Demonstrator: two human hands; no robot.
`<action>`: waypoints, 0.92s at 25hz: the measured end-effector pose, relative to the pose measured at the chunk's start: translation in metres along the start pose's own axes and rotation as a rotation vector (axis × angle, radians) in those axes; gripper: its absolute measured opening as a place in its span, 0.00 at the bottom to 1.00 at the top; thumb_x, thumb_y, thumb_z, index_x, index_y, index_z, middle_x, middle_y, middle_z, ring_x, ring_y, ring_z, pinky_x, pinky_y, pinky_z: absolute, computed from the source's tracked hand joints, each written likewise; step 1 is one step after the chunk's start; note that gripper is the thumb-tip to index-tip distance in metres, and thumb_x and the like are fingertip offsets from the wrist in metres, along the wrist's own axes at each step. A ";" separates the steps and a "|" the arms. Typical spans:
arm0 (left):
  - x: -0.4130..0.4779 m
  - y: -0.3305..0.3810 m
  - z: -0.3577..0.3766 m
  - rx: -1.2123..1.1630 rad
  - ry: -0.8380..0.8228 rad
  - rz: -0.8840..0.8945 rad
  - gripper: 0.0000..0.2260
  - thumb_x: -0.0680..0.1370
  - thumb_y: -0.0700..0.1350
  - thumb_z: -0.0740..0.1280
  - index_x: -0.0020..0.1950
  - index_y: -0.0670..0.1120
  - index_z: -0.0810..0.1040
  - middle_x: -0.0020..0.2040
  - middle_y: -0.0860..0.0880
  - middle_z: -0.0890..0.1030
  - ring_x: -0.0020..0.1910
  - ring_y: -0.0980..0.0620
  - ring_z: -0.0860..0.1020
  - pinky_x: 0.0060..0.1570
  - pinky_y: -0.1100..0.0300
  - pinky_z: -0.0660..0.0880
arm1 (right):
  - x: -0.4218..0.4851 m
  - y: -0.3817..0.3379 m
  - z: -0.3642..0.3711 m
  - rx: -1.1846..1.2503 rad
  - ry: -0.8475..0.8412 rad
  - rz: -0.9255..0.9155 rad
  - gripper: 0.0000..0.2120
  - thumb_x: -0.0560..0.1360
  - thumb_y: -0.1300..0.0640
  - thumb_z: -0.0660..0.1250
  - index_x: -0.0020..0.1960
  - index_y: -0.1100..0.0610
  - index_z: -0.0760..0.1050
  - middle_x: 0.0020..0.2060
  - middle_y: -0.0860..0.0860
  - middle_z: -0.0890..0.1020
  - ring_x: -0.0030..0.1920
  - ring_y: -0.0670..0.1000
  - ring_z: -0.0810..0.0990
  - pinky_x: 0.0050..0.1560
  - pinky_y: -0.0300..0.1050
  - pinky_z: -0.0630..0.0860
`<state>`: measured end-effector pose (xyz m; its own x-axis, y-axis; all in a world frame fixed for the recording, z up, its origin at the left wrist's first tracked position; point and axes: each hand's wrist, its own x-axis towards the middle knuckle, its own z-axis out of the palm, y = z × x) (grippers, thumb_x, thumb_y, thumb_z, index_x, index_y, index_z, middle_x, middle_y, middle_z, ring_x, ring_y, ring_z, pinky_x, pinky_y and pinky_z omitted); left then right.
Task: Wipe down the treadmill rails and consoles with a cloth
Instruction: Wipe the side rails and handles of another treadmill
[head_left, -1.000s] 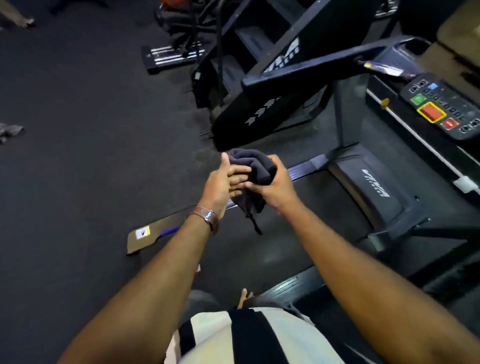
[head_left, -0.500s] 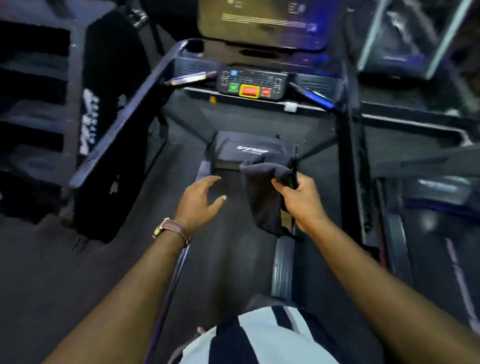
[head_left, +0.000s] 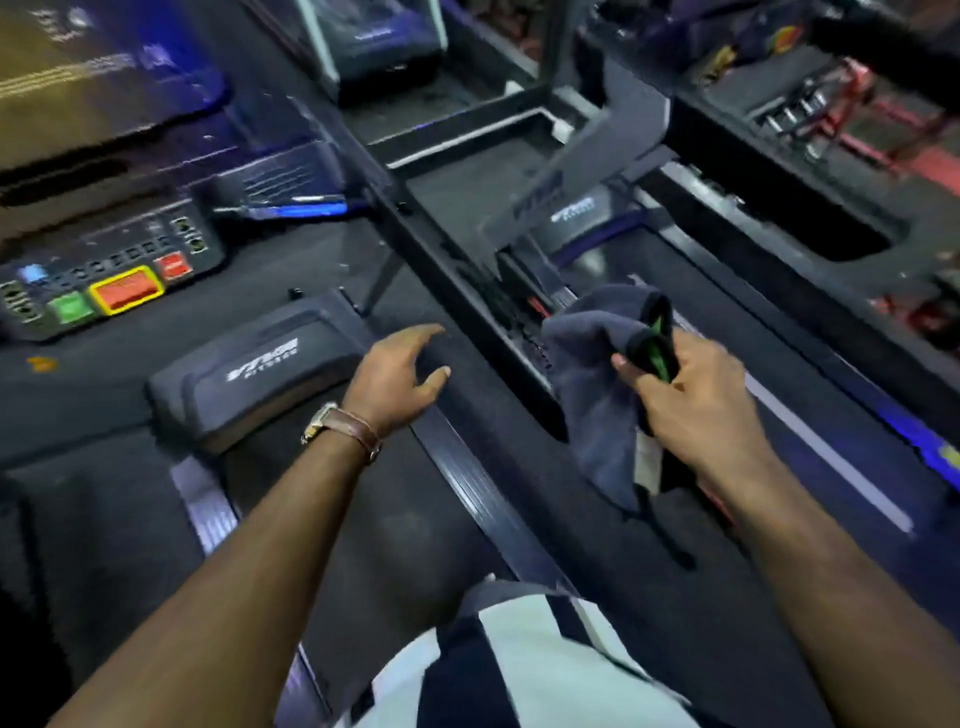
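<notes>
right hand (head_left: 691, 395) fingers curled, pinching cloth (head_left: 592, 400), which hangs bunched just right of rail (head_left: 447, 270), likely readied for wiping | left hand (head_left: 400, 374) loosely spread, holding nothing | console (head_left: 104, 270) far left

console (head_left: 109, 270) labels blurred (left edge cuts it off).

Left hand (head_left: 396, 378) hovers left of the rail (head_left: 457, 291), fingers spread and loosely curved. Right hand (head_left: 696, 400), right of the rail, pinches a cloth (head_left: 587, 374).
</notes>
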<state>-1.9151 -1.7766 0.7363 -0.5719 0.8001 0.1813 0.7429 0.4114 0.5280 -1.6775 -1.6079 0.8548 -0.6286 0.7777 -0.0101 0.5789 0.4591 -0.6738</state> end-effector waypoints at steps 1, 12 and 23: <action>0.018 0.000 0.006 -0.001 -0.035 0.063 0.24 0.71 0.50 0.66 0.65 0.40 0.75 0.61 0.42 0.79 0.60 0.44 0.77 0.62 0.55 0.70 | 0.001 0.001 -0.007 -0.034 0.046 0.024 0.05 0.75 0.57 0.68 0.50 0.56 0.78 0.37 0.53 0.81 0.41 0.57 0.80 0.37 0.47 0.72; 0.128 -0.001 0.054 -0.106 -0.312 0.665 0.21 0.73 0.46 0.67 0.64 0.39 0.75 0.62 0.41 0.78 0.62 0.43 0.75 0.65 0.55 0.69 | 0.014 0.006 0.109 -0.158 0.330 0.248 0.32 0.65 0.63 0.59 0.68 0.48 0.75 0.64 0.53 0.80 0.63 0.57 0.78 0.63 0.54 0.74; 0.154 -0.008 0.067 -0.163 -0.532 1.005 0.17 0.73 0.42 0.64 0.61 0.37 0.75 0.56 0.39 0.80 0.54 0.40 0.78 0.56 0.54 0.71 | -0.010 -0.002 0.203 -0.247 0.336 0.409 0.37 0.69 0.30 0.65 0.74 0.44 0.68 0.78 0.56 0.59 0.79 0.56 0.50 0.77 0.64 0.45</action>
<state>-1.9860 -1.6282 0.7043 0.5024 0.8339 0.2285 0.7041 -0.5479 0.4517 -1.7781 -1.7037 0.7063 -0.1526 0.9878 0.0292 0.8693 0.1483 -0.4715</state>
